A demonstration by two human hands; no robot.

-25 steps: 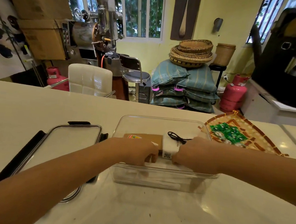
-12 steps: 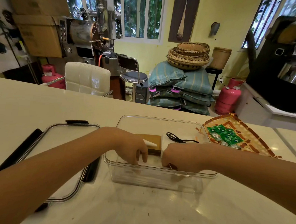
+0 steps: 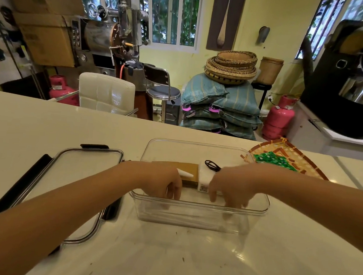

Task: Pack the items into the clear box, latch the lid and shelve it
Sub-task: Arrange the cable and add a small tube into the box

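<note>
The clear box (image 3: 193, 205) stands open in the middle of the counter. Inside lie a flat brown packet (image 3: 188, 169), a white box with a QR code (image 3: 203, 178) and a coiled black cable (image 3: 212, 165). Both of my hands reach into the near half of the box. My left hand (image 3: 162, 182) points its fingers down beside the packet's near end. My right hand (image 3: 229, 187) spreads its fingers down toward the box floor, thumb next to the white box. Neither hand visibly grips anything. The clear lid (image 3: 83, 173) with black latches lies flat to the left.
A woven tray (image 3: 303, 167) holding several green sachets (image 3: 271, 159) sits right behind the box. Past the counter's far edge are a white chair (image 3: 106, 93), a stool, stacked sacks, pink gas cylinders and a roasting machine. A black machine stands at the right.
Both hands have slid toward me off the packet and the white box, and their fingers now point down into the near part of the box. The items stayed where they were.
</note>
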